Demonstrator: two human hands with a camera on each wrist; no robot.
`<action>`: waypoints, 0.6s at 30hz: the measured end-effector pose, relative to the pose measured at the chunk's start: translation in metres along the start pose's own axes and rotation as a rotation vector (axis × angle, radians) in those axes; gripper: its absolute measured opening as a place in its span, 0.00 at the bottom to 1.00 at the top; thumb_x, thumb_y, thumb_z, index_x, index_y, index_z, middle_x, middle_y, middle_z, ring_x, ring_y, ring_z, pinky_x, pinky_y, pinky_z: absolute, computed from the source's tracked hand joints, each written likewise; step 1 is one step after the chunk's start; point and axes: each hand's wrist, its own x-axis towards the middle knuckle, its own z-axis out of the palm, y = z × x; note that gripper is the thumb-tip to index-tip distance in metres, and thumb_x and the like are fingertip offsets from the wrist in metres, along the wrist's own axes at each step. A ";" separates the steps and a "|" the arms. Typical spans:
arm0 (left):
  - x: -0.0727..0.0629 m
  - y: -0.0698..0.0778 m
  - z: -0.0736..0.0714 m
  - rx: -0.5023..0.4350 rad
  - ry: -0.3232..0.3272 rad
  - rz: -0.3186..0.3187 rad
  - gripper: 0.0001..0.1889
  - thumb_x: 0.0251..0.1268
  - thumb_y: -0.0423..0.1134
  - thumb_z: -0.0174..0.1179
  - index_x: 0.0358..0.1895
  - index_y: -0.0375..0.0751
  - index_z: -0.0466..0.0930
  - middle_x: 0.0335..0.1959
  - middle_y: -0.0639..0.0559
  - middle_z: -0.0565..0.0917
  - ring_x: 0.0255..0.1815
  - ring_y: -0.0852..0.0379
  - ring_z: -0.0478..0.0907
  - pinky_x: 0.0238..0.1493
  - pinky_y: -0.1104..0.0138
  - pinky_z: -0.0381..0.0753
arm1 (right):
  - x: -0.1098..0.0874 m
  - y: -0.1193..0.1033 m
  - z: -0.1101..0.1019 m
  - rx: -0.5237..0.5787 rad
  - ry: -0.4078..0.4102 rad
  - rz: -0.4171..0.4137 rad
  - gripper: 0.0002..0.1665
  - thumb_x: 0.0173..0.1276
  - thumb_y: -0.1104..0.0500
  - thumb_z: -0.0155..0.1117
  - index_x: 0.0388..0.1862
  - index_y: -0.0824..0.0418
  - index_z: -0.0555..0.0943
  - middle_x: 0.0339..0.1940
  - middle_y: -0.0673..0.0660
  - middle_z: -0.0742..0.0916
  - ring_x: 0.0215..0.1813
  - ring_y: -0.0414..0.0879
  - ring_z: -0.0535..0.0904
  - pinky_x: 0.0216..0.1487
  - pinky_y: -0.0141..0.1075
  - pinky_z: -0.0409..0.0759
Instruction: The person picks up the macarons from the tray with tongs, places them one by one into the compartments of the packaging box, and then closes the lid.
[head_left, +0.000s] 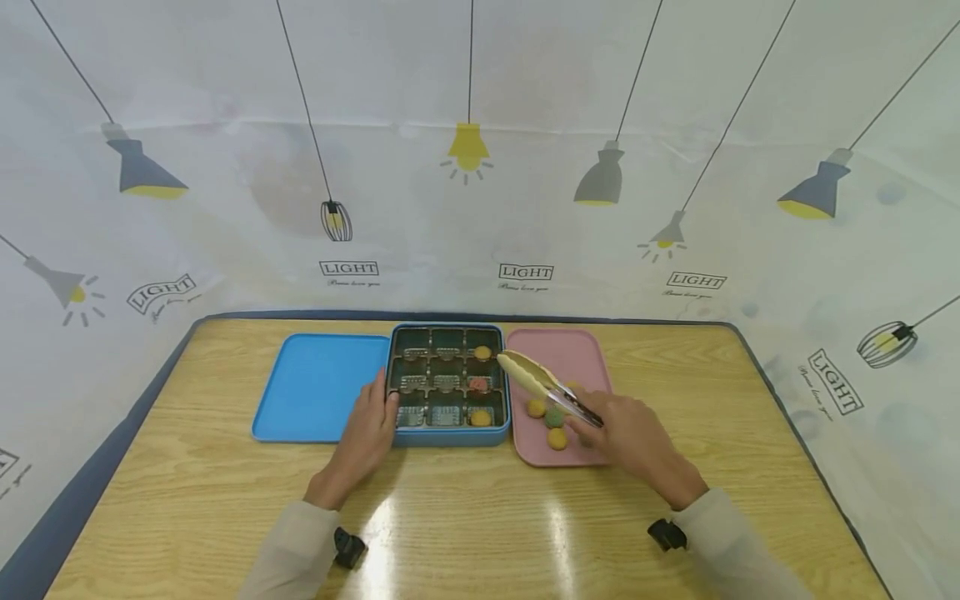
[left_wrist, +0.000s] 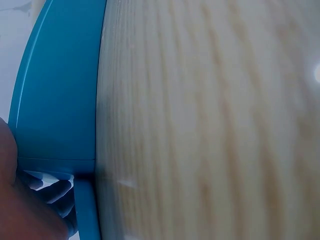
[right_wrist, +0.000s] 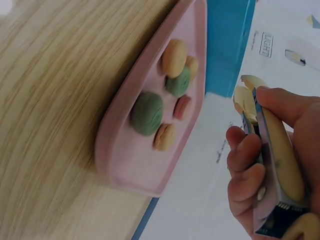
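My left hand [head_left: 369, 414] holds the left wall of a blue box [head_left: 450, 437], its thumb over the rim and its fingers on the outer side. A clear divided insert [head_left: 446, 392] fills the box. Its right column holds an upper yellow macaron [head_left: 482, 353], a middle red-pink macaron [head_left: 478, 384] and a lower orange-yellow macaron [head_left: 481, 418]. My right hand [head_left: 626, 433] grips food tongs [head_left: 536, 379] above a pink tray [head_left: 540, 342], the pale tips near the box's right rim. Whether anything sits between the tips is unclear. Green [right_wrist: 147, 113], yellow [right_wrist: 174, 58] and pink [right_wrist: 183, 107] macarons lie on the tray.
A flat blue lid or tray [head_left: 322, 387] lies directly left of the box. All stand towards the back of a wooden table [head_left: 480, 517]. Behind them hangs a white cloth backdrop [head_left: 420, 208] printed with lamps.
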 end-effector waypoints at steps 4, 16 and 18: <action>-0.001 0.001 0.000 -0.003 -0.002 0.003 0.33 0.84 0.46 0.34 0.79 0.29 0.39 0.75 0.25 0.54 0.75 0.30 0.53 0.72 0.38 0.57 | -0.003 0.012 0.001 -0.014 -0.036 0.050 0.27 0.67 0.47 0.69 0.61 0.59 0.81 0.17 0.45 0.69 0.19 0.38 0.61 0.20 0.30 0.59; -0.001 0.003 -0.002 -0.007 -0.005 0.002 0.32 0.84 0.46 0.34 0.79 0.28 0.40 0.74 0.25 0.55 0.75 0.30 0.54 0.71 0.38 0.58 | -0.004 0.031 0.007 -0.085 -0.094 0.135 0.19 0.64 0.42 0.70 0.35 0.56 0.79 0.16 0.48 0.66 0.18 0.41 0.61 0.19 0.33 0.59; -0.001 0.002 -0.002 -0.009 -0.005 0.004 0.33 0.84 0.46 0.34 0.79 0.28 0.40 0.74 0.25 0.54 0.75 0.30 0.53 0.71 0.38 0.57 | -0.003 0.033 0.007 -0.102 -0.090 0.142 0.20 0.64 0.42 0.70 0.29 0.55 0.75 0.15 0.48 0.67 0.18 0.42 0.62 0.19 0.34 0.59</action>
